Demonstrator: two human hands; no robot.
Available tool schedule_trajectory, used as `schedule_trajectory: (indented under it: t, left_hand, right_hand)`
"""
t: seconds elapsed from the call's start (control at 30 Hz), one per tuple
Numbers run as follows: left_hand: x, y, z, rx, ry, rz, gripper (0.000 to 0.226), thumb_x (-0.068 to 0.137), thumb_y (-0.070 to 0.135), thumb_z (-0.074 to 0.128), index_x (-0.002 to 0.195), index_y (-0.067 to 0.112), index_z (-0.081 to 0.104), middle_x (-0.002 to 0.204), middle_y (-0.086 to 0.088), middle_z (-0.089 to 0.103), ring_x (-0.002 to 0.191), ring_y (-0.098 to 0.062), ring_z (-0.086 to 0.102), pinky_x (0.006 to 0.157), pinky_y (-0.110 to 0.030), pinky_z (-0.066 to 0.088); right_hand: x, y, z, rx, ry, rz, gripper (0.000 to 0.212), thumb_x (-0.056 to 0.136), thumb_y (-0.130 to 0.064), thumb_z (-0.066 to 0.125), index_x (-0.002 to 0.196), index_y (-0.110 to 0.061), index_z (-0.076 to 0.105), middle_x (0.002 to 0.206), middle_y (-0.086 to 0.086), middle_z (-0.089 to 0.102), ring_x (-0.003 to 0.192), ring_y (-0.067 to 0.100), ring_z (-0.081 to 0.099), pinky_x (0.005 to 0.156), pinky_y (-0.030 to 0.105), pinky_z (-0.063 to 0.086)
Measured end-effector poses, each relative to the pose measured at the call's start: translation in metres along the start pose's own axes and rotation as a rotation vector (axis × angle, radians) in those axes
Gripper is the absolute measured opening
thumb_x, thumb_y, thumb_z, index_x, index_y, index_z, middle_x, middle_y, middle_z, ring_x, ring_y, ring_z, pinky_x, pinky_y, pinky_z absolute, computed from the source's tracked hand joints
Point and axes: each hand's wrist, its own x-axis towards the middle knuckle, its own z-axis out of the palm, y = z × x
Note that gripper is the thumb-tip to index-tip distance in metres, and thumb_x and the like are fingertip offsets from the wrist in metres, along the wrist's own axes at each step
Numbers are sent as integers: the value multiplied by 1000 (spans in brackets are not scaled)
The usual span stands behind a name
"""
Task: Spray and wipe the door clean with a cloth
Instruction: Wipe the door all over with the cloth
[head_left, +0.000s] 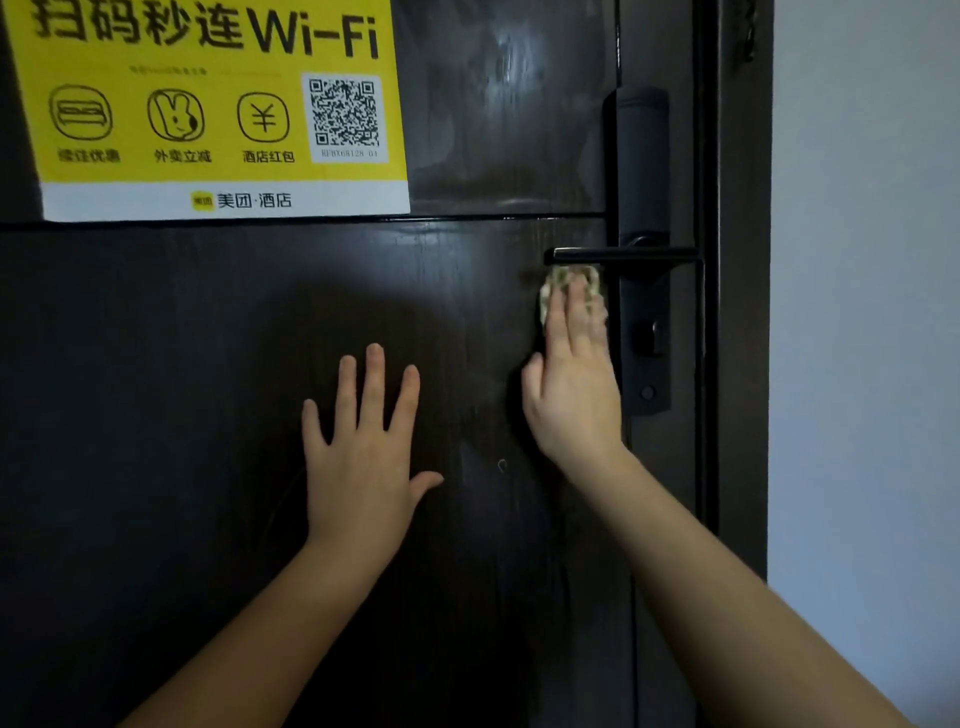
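Wiping a dark door (156, 415) just beneath its handle (623, 255).
Cloth (563, 274) pressed flat under right hand (571, 389), showing at 12 o'clock of its straight fingers; left hand (363, 462) splayed, released, at 8 o'clock.

A single view looks out from the person's head, very near the dark door (208, 415) and facing it almost square on. The door handle (621, 255) sits right of the middle. A yellow poster (208, 104) fills the corner above and left of the handle, and pale wall (862, 312) runs down the edge to the handle's right.
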Motion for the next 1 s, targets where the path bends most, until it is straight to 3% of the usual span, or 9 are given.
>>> schedule_trajectory:
  t: [0.1,0.17,0.37,0.53,0.6,0.7,0.8,0.9,1.0]
  left_hand:
    - [-1,-11,2,-20,25,38,109,71,64,67,153,23,7,160,-11,-5,147,-31,-2,112,-56,20]
    - [-2,-20,5,15,-2,88,111,71,62,68,152,25,2,160,-9,-7,147,-30,-3,114,-55,19]
    - [-3,-20,9,16,-3,96,117,69,58,73,151,25,-4,159,-9,-10,147,-30,-5,116,-54,14]
    - [-6,-27,12,-29,19,16,128,61,64,74,152,13,0,159,-16,-7,147,-31,-2,116,-54,15]
    - [-7,-27,12,-23,-4,-14,128,67,69,65,150,9,-12,157,-16,-19,146,-30,-14,117,-52,8]
    - [-6,-22,9,-22,-7,-23,126,71,68,63,148,9,-17,155,-15,-24,144,-29,-19,117,-51,4]
    - [-6,-24,9,-44,9,-35,129,63,65,72,151,10,-5,158,-14,-13,146,-28,-9,117,-51,11]
    - [-7,-25,9,-54,1,-31,128,62,65,73,151,11,-2,158,-13,-12,147,-27,-7,117,-51,13]
    - [-7,-22,8,-48,-21,-46,126,69,66,67,150,11,-12,156,-13,-21,145,-27,-15,118,-50,9]
  right_hand:
    - [-57,3,13,-87,-137,-284,71,85,-23,36,152,-7,18,161,11,8,148,30,1,120,46,13]
    - [-102,20,15,-139,-244,-389,73,85,-23,40,153,-11,17,161,6,7,149,27,2,118,45,16]
    - [-23,-11,6,-16,-52,-87,66,90,-24,36,151,-7,21,161,11,10,148,31,6,120,44,14]
    - [-54,-3,7,-140,-224,-518,70,84,-23,39,151,-10,24,161,7,12,149,28,5,119,45,17]
    - [-39,11,-2,-145,-164,-451,69,84,-23,37,151,-9,25,160,10,15,148,28,9,118,47,21]
    - [13,-23,-7,-55,-36,-196,67,87,-26,36,151,-9,24,160,11,14,147,32,10,120,45,13]
    - [0,-60,10,-49,-102,-439,68,84,-23,45,149,-10,31,159,10,20,147,34,11,120,46,12]
    - [-35,-15,4,-140,-198,-554,69,81,-20,46,148,-11,32,158,9,22,147,28,15,120,43,16]
    - [-10,23,-11,-93,-14,-223,66,83,-20,38,147,-2,32,156,18,24,145,34,21,116,47,26]
